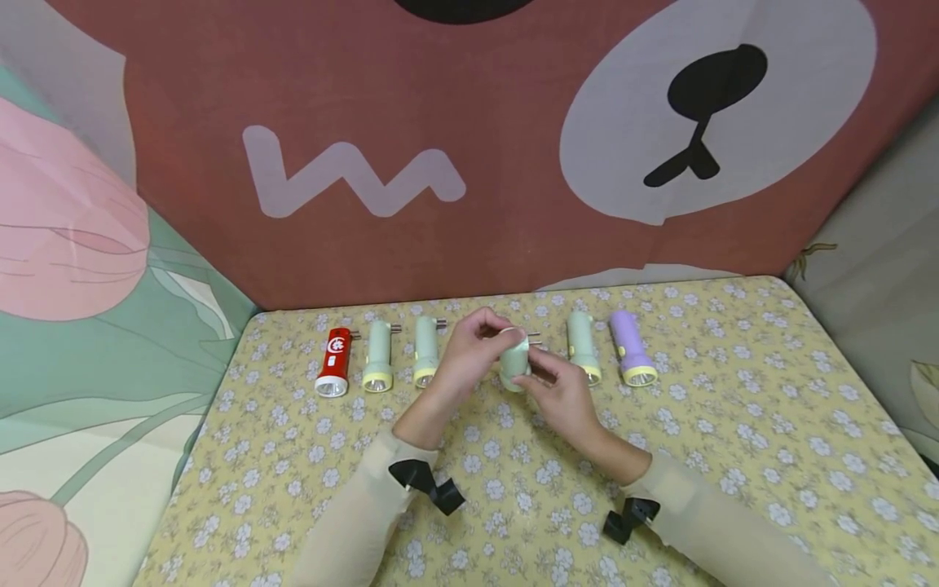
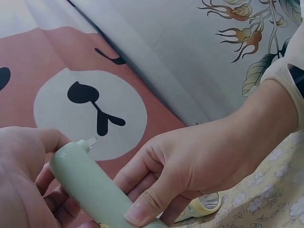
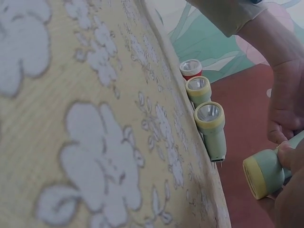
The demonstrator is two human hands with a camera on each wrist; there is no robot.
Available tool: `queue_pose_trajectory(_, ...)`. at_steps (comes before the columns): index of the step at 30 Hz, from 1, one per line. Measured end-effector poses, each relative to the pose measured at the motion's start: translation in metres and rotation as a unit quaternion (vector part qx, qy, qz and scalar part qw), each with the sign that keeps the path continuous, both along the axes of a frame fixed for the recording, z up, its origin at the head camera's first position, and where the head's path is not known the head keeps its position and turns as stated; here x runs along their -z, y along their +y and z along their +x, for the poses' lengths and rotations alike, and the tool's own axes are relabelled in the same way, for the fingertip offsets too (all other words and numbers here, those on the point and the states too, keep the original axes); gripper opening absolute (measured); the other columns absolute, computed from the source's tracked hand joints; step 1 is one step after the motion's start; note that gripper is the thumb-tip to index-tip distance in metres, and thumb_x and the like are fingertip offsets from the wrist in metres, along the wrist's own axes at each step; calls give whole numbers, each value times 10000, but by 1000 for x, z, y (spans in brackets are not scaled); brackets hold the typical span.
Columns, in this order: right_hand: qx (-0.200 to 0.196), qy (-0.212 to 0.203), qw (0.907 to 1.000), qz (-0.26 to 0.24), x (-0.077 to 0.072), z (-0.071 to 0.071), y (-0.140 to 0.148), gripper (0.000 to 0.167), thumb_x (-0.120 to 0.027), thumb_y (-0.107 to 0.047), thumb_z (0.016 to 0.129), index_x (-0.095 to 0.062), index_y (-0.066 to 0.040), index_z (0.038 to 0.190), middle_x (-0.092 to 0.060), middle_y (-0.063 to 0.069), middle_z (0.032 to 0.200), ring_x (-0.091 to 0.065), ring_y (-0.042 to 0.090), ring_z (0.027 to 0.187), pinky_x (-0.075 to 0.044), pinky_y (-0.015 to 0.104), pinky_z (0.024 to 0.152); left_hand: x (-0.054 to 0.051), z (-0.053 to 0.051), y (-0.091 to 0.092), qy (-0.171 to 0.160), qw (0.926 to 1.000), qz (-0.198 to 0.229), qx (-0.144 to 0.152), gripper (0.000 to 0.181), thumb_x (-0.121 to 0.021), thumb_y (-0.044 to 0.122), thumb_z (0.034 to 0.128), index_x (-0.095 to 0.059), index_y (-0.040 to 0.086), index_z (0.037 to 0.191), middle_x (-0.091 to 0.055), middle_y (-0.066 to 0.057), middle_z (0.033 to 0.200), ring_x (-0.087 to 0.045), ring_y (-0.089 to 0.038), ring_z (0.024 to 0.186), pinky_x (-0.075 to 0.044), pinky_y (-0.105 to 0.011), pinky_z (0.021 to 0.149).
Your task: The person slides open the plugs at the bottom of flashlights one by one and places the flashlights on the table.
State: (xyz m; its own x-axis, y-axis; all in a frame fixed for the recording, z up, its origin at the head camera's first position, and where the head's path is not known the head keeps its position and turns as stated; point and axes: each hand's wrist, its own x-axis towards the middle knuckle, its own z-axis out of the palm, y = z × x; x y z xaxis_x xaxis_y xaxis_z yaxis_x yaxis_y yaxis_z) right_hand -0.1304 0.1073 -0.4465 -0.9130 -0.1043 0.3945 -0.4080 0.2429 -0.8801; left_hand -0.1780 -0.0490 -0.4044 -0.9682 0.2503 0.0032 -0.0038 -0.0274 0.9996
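Both hands hold a pale green flashlight above the table. My left hand grips its back end, with the thumb across the top. Lower down, my right hand pinches the body between thumb and fingers. Metal plug prongs stick out from the flashlight's side near its back end. In the left wrist view the green body lies tilted between the two hands. Its yellow-rimmed head shows in the right wrist view, partly covered by the right hand.
On the left stand a red flashlight and two green flashlights, their prongs out. To the right are another green flashlight and a purple one. A flowered cloth covers the table; a printed curtain hangs behind.
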Motion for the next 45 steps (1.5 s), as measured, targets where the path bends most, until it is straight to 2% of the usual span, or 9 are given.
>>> queue_pose_trajectory(3, 9, -57, 10000, -23, 1, 0, 0, 398, -755, 99, 849, -655, 125, 1233, -668, 273, 1229, -663, 416, 1126, -555, 464, 952, 0, 0, 0, 121, 9998, -149, -44, 86, -713, 90, 943, -636, 68, 911, -660, -19, 979, -615, -153, 881, -502, -262, 724)
queue_pose_trajectory(6, -3, -191, 9998, -88, 8, -3, 2, 389, -758, 79, 857, -665, 104, 1235, -672, 254, 1239, -657, 401, 1146, -551, 462, 964, 1, 1, 1, 298, 9988, -381, -117, 100, -729, 106, 935, -643, 60, 914, -666, -28, 996, -624, -167, 929, -513, -277, 771)
queue_pose_trajectory(9, -18, -265, 9996, -124, 8, -4, 2, 387, -754, 80, 860, -663, 105, 1236, -667, 259, 1245, -652, 408, 1153, -546, 470, 970, 1, 2, 1, 421, 9975, -536, -172, 111, -737, 122, 936, -647, 61, 918, -669, -32, 999, -626, -178, 957, -515, -294, 803)
queue_pose_trajectory(21, -93, -457, 9988, -133, 2, -3, 3, 422, -746, 96, 860, -633, 124, 1266, -632, 281, 1291, -633, 425, 1178, -542, 444, 974, 4, 1, 2, 476, 9970, -555, -254, 124, -744, 147, 941, -656, 60, 940, -665, -26, 991, -614, -175, 948, -513, -294, 789)
queue_pose_trajectory(27, -97, -437, 9990, -70, 2, -5, 4, 444, -745, 97, 860, -616, 133, 1283, -616, 281, 1315, -624, 425, 1193, -542, 437, 970, 5, -1, 0, 664, 9957, -610, -231, 145, -733, 178, 960, -674, 52, 1002, -669, -45, 1031, -611, -181, 966, -521, -312, 817)
queue_pose_trajectory(31, -111, -464, 9988, -116, 18, -13, 7, 474, -743, 81, 871, -603, 103, 1323, -601, 252, 1355, -611, 415, 1219, -535, 433, 985, 6, -1, -2, 829, 9943, -649, -161, 184, -703, 208, 989, -680, 50, 1080, -671, -69, 1096, -620, -202, 993, -565, -335, 817)
queue_pose_trajectory(34, -123, -500, 9985, -162, 28, -18, 10, 489, -753, 40, 880, -615, 43, 1349, -612, 198, 1370, -618, 373, 1226, -544, 394, 980, 7, -2, -5, 956, 9934, -630, -46, 227, -676, 207, 1008, -676, 39, 1160, -664, -92, 1132, -627, -224, 1017, -587, -355, 830)
queue_pose_trajectory(38, -185, -581, 9979, -220, 28, -20, 13, 484, -759, -30, 899, -627, -22, 1366, -623, 142, 1379, -633, 322, 1219, -553, 326, 961, 7, -3, -8, 1177, 9910, -632, 85, 289, -671, 177, 1009, -660, 24, 1254, -656, -97, 1183, -624, -226, 1074, -578, -360, 877)
queue_pose_trajectory(45, -253, -741, 9961, -396, 19, -22, 15, 443, -751, -60, 920, -645, -43, 1350, -642, 125, 1361, -638, 308, 1215, -555, 283, 949, 6, -6, -12, 1511, 9865, -530, 342, 383, -692, 97, 983, -624, -6, 1346, -661, -114, 1270, -622, -238, 1158, -576, -342, 926)
